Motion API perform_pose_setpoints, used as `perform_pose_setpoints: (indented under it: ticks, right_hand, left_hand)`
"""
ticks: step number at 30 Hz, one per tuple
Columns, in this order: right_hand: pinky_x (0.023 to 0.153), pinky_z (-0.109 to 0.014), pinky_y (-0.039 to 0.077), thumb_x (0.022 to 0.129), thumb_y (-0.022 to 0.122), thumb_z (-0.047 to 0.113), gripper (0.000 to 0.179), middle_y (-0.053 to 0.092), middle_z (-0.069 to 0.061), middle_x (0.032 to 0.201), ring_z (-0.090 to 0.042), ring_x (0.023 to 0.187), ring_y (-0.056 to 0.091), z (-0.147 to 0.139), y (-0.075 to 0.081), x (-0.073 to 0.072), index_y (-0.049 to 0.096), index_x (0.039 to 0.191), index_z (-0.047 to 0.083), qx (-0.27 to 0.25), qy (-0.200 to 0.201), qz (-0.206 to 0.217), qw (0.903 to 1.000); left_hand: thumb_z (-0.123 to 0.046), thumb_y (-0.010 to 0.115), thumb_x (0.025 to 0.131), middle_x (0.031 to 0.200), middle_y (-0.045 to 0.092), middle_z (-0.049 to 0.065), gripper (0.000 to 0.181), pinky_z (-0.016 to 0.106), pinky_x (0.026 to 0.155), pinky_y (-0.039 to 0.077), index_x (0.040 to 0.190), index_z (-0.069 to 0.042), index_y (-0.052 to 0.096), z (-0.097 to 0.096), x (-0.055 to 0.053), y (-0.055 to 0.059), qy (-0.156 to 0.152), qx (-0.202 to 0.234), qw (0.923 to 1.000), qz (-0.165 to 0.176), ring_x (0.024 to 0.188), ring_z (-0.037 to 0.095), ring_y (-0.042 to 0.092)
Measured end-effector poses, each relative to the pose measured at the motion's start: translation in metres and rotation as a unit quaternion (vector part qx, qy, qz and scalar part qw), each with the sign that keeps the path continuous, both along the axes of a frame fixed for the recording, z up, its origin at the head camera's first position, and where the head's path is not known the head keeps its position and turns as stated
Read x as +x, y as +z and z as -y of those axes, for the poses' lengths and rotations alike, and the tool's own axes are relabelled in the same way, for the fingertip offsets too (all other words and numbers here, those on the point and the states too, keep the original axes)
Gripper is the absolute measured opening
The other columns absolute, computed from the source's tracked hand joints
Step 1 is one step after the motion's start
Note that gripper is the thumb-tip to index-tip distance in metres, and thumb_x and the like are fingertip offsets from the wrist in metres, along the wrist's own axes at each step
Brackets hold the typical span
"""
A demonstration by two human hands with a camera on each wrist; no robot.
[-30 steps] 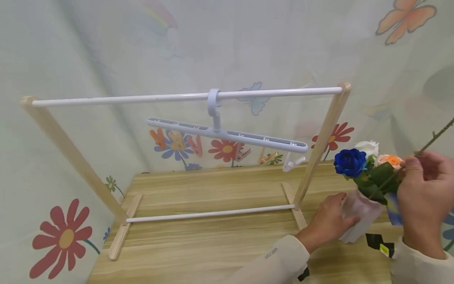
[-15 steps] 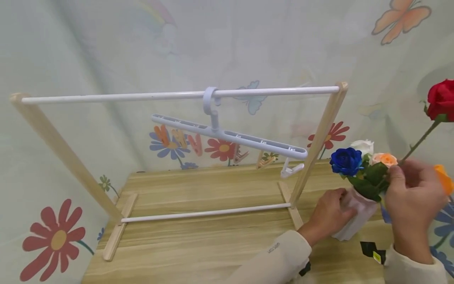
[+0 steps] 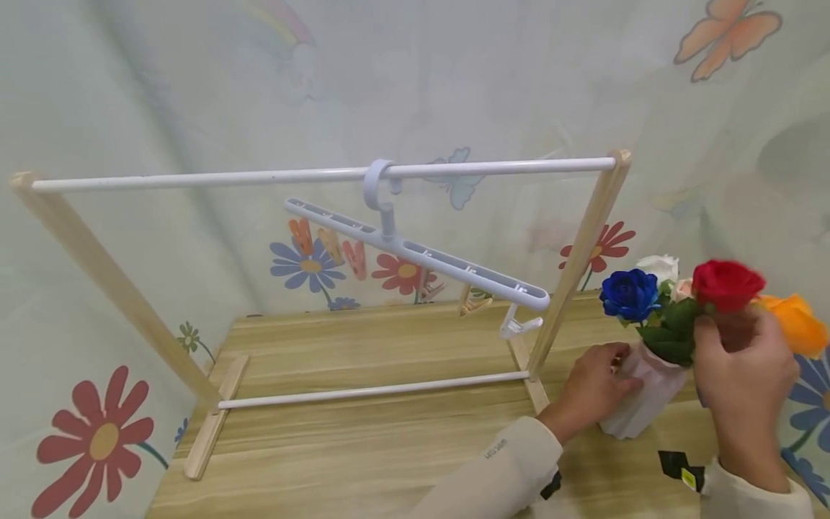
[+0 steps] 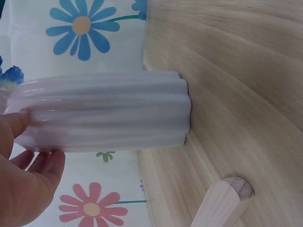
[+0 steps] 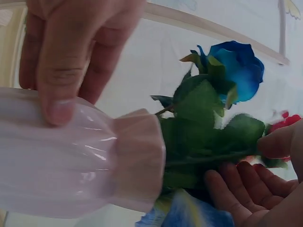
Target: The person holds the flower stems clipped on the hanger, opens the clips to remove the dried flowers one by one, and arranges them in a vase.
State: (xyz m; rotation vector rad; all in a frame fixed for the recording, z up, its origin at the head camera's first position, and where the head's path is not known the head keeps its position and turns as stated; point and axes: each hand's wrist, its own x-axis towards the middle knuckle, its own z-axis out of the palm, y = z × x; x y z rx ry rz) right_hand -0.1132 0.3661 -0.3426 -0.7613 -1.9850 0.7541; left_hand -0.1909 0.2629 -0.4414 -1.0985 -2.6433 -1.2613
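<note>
A pale pinkish-white fluted vase [image 3: 638, 404] stands on the table at the right in the head view. My left hand [image 3: 586, 386] holds it, thumb and fingers round its upper side. My right hand [image 3: 746, 367] pinches the stem of a red rose [image 3: 728, 283] just below the bloom, close over the vase's mouth. In the right wrist view the green stem [image 5: 213, 157] runs between thumb and fingers into the vase. A blue rose [image 3: 627, 295], a white rose [image 3: 658, 267], a partly hidden peach rose [image 3: 682, 290] and an orange flower [image 3: 796, 326] surround it.
Left of the vase stands a wooden rack [image 3: 590, 245] with white rods. A pale blue hanger [image 3: 447, 270] with several coloured clips hangs tilted from its top rod. A black object [image 3: 679, 467] with a yellow label lies near my right sleeve.
My right hand has brought the red rose down and left, its stem sinking into the vase. The left hand stays on the vase. The hanger has turned on its rod.
</note>
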Motion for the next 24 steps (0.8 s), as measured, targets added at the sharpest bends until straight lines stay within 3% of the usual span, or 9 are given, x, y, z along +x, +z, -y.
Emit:
perform_pose_setpoints:
  ticks: [1, 3, 10, 11, 17, 20, 24]
  right_hand:
    - [0.069, -0.002, 0.026, 0.095, 0.059, 0.027, 0.042, 0.073, -0.015, 0.109, 0.027, 0.072, 0.033, 0.000, 0.001, 0.001, 0.063, 0.130, 0.003, 0.008, 0.002, -0.003, 1.0000]
    - [0.071, -0.001, 0.027, 0.096, 0.058, 0.026, 0.043, 0.072, -0.022, 0.116, 0.027, 0.074, 0.031, 0.000, 0.004, 0.002, 0.062, 0.132, 0.003, 0.017, 0.002, -0.004, 0.9999]
    - [0.087, 0.000, 0.036, 0.098, 0.056, 0.024, 0.047, 0.067, -0.019, 0.132, 0.024, 0.083, 0.031, 0.003, 0.012, 0.008, 0.053, 0.143, 0.009, -0.002, -0.005, 0.011, 0.9999]
    - [0.084, 0.000, 0.035, 0.098, 0.055, 0.022, 0.047, 0.067, -0.020, 0.132, 0.024, 0.083, 0.032, 0.003, 0.013, 0.009, 0.052, 0.144, 0.008, -0.004, -0.004, 0.007, 1.0000]
    - [0.077, -0.006, 0.033, 0.095, 0.043, 0.006, 0.051, 0.062, -0.013, 0.135, 0.019, 0.088, 0.038, 0.002, 0.019, 0.012, 0.053, 0.145, 0.014, -0.035, -0.007, -0.005, 0.9993]
    - [0.082, -0.008, 0.036, 0.096, 0.038, 0.006, 0.052, 0.060, -0.011, 0.141, 0.015, 0.094, 0.039, 0.000, 0.020, 0.014, 0.053, 0.145, 0.017, -0.045, -0.010, -0.004, 0.9989]
    - [0.090, -0.008, 0.040, 0.101, 0.037, 0.009, 0.046, 0.063, 0.016, 0.119, 0.016, 0.098, 0.042, 0.002, 0.023, 0.017, 0.057, 0.141, 0.019, -0.047, -0.001, -0.048, 0.9978]
  left_hand:
    - [-0.029, 0.074, 0.094, 0.121, 0.068, -0.011, 0.044, 0.001, 0.078, 0.040, 0.135, -0.018, 0.062, 0.000, 0.000, 0.000, -0.003, 0.006, 1.0000, 0.007, 0.102, -0.005, 0.061]
    - [-0.028, 0.074, 0.094, 0.123, 0.068, -0.010, 0.045, 0.001, 0.079, 0.041, 0.136, -0.017, 0.061, 0.001, -0.001, -0.001, -0.009, 0.016, 0.9997, 0.017, 0.103, -0.005, 0.062]
    - [-0.025, 0.073, 0.095, 0.126, 0.068, -0.007, 0.046, 0.000, 0.082, 0.042, 0.137, -0.014, 0.060, 0.003, 0.000, 0.001, -0.026, 0.029, 0.9989, 0.026, 0.107, -0.003, 0.062]
    - [-0.025, 0.073, 0.095, 0.126, 0.068, -0.006, 0.046, 0.001, 0.083, 0.042, 0.137, -0.014, 0.060, 0.003, 0.000, 0.001, -0.026, 0.029, 0.9988, 0.028, 0.107, -0.003, 0.062]
    - [-0.024, 0.073, 0.095, 0.127, 0.067, -0.006, 0.046, 0.002, 0.084, 0.044, 0.137, -0.013, 0.060, 0.003, 0.000, 0.002, -0.025, 0.037, 0.9978, 0.048, 0.109, -0.002, 0.063]
    - [-0.023, 0.073, 0.095, 0.127, 0.067, -0.006, 0.046, 0.004, 0.084, 0.045, 0.138, -0.014, 0.059, 0.003, 0.000, 0.001, -0.024, 0.040, 0.9973, 0.056, 0.109, -0.002, 0.062]
    - [-0.024, 0.073, 0.095, 0.128, 0.066, -0.007, 0.046, 0.007, 0.086, 0.048, 0.138, -0.015, 0.059, 0.003, 0.000, 0.001, -0.023, 0.040, 0.9963, 0.072, 0.109, -0.002, 0.062]
